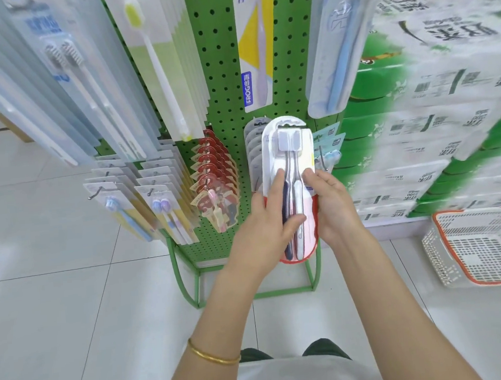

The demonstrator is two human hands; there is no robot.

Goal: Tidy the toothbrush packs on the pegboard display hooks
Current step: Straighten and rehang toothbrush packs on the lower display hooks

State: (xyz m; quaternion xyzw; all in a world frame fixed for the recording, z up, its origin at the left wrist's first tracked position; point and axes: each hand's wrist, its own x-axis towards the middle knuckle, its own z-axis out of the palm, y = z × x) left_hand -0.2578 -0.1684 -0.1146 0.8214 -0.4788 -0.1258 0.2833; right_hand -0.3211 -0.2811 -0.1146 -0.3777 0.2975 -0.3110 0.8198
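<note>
We clasp the twin toothbrush pack (290, 153) by both side edges, left hand (264, 219) and right hand (332, 204) curled round it, at the lower right corner of the green pegboard (223, 71), before the grey packs (252, 142), seemingly not yet hooked.

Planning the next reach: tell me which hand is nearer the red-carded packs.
Left. The left hand grips the twin-brush pack just right of the red-carded packs; the right hand holds that pack's far edge, further right.
</note>
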